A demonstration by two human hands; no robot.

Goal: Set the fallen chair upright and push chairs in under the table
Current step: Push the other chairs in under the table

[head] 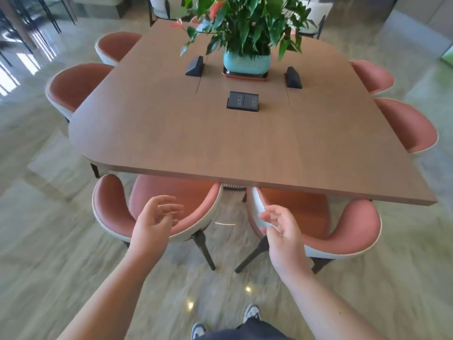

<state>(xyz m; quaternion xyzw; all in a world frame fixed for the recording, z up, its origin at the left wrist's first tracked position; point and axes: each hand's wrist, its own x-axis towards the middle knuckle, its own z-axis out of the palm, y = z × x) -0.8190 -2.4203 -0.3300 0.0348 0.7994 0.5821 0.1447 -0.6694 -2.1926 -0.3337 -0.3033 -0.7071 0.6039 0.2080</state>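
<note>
Wooden desk as landmark. Two pink chairs stand upright at its near edge, seats partly tucked under. Near-left chair: left hand hovers over its backrest rim, grip open, fingers loosely spread and curled, holding nothing; can't tell if the palm touches the rim. Near-right chair: right hand sits at the left end of its white backrest shell, grip mostly open, fingers half curled, thumb side close against the shell edge; contact looks likely but no closed grasp is visible. Both chairs lie just ahead of and below the hands, between the person and the desk. Two more pink chairs on the desk's left side, two on its right side, all upright and pushed in. On the desk: teal potted plant at the far middle, black socket box in the centre. Sneakers on the marble floor below the hands.
</note>
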